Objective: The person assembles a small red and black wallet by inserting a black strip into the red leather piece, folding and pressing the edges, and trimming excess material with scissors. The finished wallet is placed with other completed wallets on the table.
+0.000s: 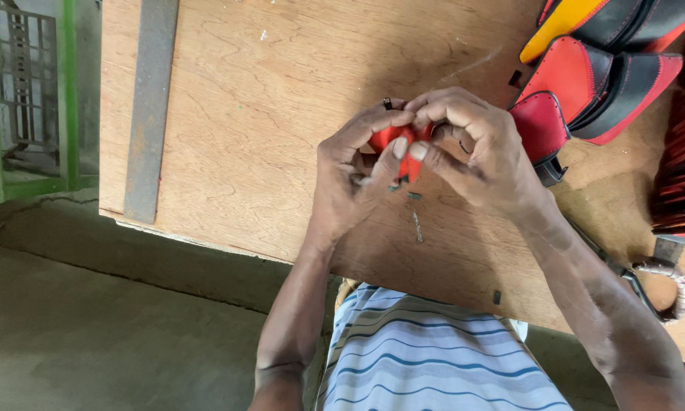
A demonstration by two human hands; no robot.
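Note:
Both my hands meet over the wooden board (281,91) and pinch one small red piece of material (394,138). My left hand (354,175) curls around its left side, thumb pressed on the red piece. My right hand (479,152) grips it from the right with fingers folded over the top. Most of the red piece is hidden by my fingers. A small dark scrap (388,102) shows just above my left fingers.
Red, black and yellow shoe parts (593,68) are piled at the top right, touching my right hand's side. Scissors with wrapped handles (658,285) lie at the right. A long metal bar (150,106) rests on the board's left. Small offcuts (417,224) lie below my hands. A green frame (22,99) stands left.

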